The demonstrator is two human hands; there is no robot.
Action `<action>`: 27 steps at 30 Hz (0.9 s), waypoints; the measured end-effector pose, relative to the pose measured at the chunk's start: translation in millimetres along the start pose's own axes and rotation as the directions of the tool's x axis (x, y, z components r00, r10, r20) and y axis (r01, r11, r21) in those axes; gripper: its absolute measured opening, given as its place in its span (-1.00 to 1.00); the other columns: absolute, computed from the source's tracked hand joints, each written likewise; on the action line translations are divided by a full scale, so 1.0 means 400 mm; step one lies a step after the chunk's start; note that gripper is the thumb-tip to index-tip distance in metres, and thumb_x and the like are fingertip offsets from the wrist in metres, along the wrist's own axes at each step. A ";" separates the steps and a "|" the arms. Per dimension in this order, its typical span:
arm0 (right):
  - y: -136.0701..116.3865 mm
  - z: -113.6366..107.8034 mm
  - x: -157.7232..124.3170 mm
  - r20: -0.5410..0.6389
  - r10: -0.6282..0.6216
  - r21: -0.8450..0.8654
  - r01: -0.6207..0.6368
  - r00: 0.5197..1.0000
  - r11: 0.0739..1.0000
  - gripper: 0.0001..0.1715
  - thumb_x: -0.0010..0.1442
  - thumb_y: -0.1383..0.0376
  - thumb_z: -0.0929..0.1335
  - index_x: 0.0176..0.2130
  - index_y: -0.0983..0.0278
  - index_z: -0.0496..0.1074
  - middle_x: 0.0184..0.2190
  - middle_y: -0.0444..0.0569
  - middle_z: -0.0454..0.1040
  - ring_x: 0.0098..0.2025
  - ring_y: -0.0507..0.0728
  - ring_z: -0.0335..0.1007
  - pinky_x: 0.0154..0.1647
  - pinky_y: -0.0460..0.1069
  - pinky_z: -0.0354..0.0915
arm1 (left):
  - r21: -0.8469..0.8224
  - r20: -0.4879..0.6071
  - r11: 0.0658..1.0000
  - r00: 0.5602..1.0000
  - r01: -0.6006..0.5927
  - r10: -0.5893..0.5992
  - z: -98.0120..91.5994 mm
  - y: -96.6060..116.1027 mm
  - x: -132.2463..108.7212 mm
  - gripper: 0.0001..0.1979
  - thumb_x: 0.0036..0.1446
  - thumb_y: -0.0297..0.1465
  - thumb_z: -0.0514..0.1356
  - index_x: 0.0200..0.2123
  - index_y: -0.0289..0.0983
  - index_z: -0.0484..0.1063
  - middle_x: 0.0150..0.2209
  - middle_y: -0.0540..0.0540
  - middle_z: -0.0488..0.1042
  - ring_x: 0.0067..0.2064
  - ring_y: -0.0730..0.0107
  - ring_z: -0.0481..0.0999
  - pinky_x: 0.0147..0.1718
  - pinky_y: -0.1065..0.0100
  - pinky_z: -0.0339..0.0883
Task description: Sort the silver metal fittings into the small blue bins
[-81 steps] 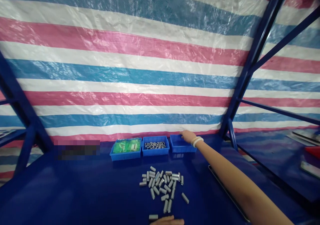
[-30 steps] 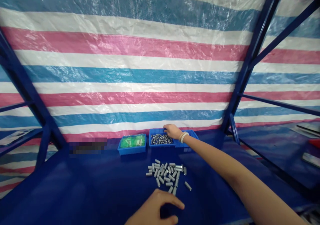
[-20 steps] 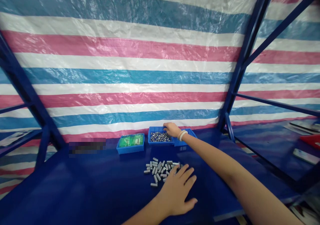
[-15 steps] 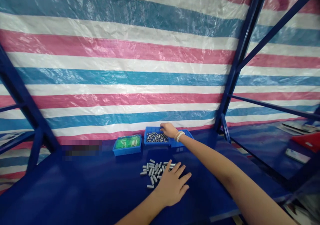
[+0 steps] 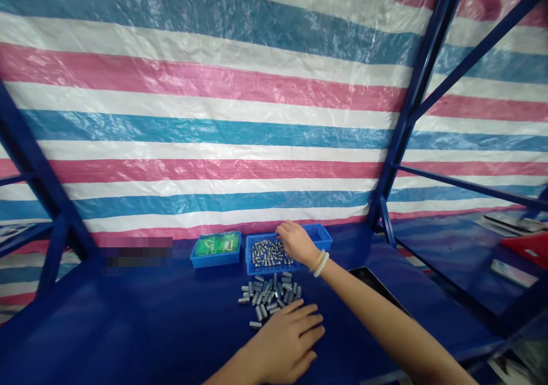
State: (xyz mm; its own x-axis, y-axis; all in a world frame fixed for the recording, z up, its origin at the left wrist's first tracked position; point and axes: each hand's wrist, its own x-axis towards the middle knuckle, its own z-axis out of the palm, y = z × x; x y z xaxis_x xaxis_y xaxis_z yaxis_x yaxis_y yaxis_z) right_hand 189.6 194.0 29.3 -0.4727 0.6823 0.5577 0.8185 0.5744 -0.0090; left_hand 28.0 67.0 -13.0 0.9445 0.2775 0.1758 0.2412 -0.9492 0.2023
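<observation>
The right hand [image 5: 295, 242] curls shut on the far rim of the blue bin [image 5: 265, 269], its long axis running left-right; the left hand [image 5: 285, 345] lies flat, open, empty

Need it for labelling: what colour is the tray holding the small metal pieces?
The tray is blue, plain with no pattern; the head view shows it.
</observation>
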 end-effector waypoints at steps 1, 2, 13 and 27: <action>-0.012 0.003 -0.017 -0.040 -0.010 0.002 0.010 0.999 1.000 -0.87 0.28 0.49 0.32 -0.24 0.35 0.47 -0.29 0.04 0.50 -0.17 0.18 0.37 -0.11 0.08 0.34 | -0.043 0.015 0.999 1.000 -0.006 0.007 -0.003 0.006 -0.006 -0.52 0.33 -0.31 0.05 0.27 -0.31 0.23 0.28 -0.22 0.33 0.35 0.13 0.19 0.34 0.00 -0.04; -0.023 0.007 -0.034 -0.083 -0.017 0.005 0.018 0.996 1.000 -0.84 0.26 0.52 0.31 -0.26 0.35 0.48 -0.32 0.05 0.49 -0.19 0.20 0.34 -0.14 0.08 0.33 | -0.074 0.030 0.997 1.000 0.000 0.002 -0.006 0.009 -0.011 -0.52 0.33 -0.30 0.05 0.27 -0.31 0.22 0.29 -0.22 0.31 0.35 0.14 0.18 0.34 0.01 -0.03; -0.086 0.038 -0.153 -0.486 -0.088 0.041 0.124 0.869 0.991 -0.59 0.26 0.60 0.18 -0.02 0.35 0.44 -0.27 0.12 0.46 -0.26 0.20 0.24 -0.27 0.11 0.32 | -0.167 -0.037 0.984 0.997 0.056 -0.063 0.010 -0.014 -0.008 -0.58 0.27 -0.42 0.08 0.18 -0.24 0.35 0.22 -0.13 0.42 0.26 0.23 0.36 0.29 0.15 0.13; -0.107 0.043 -0.204 -0.590 -0.184 -0.020 0.215 0.786 0.977 -0.42 0.26 0.60 0.23 0.21 0.32 0.31 -0.34 0.05 0.40 -0.31 0.16 0.28 -0.33 0.09 0.33 | -0.195 -0.108 0.980 0.992 0.043 -0.065 0.043 -0.026 -0.007 -0.63 0.24 -0.46 0.13 0.11 -0.25 0.41 0.14 -0.12 0.50 0.19 0.32 0.44 0.29 0.28 0.09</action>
State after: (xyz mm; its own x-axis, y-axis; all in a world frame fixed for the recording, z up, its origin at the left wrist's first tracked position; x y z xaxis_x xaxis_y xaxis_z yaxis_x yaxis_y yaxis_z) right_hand 187.2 121.5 -30.0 -0.3297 0.1633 0.9298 0.7043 0.6984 0.1271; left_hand 26.7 73.6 -32.3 0.8972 0.3528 0.2658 0.2331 -0.8893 0.3935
